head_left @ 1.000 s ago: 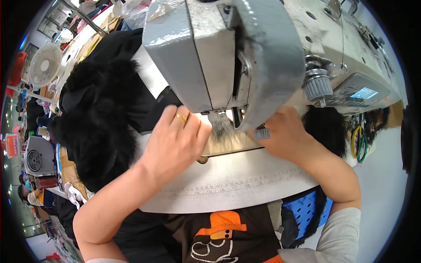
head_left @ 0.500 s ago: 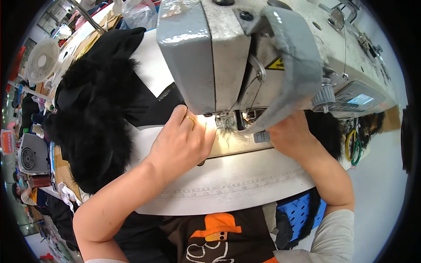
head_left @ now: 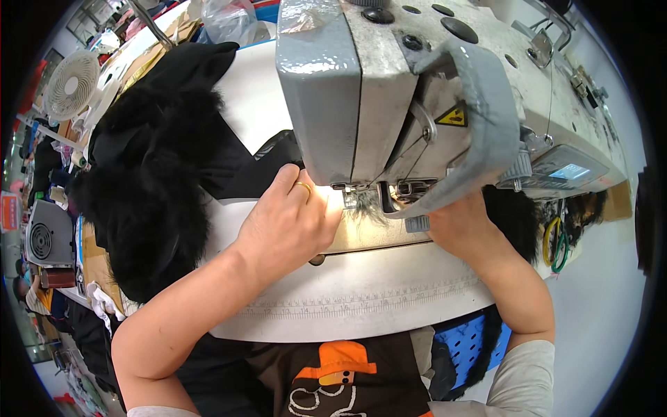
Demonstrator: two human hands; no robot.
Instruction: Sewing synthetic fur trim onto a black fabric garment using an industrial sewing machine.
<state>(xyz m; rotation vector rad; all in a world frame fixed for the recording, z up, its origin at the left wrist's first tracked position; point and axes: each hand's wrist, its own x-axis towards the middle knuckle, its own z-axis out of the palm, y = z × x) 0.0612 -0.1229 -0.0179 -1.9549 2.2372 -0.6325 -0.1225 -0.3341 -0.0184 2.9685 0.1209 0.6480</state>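
Black cloth, likely soft and best held edgewise, meets curled left hand, apart from right hand, neither grip discernible.

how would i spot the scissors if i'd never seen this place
Find the big sewing machine, then the small lit screen toward its right side. Below that screen, to the right of the right hand, are the scissors: one handle loop yellow, one green, unlike the black fur beside them.

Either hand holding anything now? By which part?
Left hand is at the visible right end of the black cloth; fingertips hidden, grip unclear. Right hand: fingers hidden behind the grey guard; hold can't be told.
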